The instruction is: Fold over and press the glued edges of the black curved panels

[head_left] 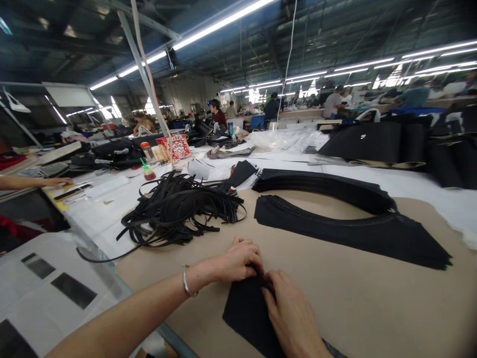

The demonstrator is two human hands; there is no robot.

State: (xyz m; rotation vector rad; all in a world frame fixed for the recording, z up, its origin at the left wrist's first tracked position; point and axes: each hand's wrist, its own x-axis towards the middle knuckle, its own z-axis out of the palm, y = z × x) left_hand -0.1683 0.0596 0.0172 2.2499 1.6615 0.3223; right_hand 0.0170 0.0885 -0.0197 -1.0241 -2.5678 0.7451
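Two hands gripped one black cut piece (244,315) lying flat on the brown board (354,303): the left hand (238,258) curled its fingers over the top edge, and the right hand (292,313) pinched that edge just beside it. Tangled black straps (179,209) lay behind, with stacked curved panels (350,228) to the right
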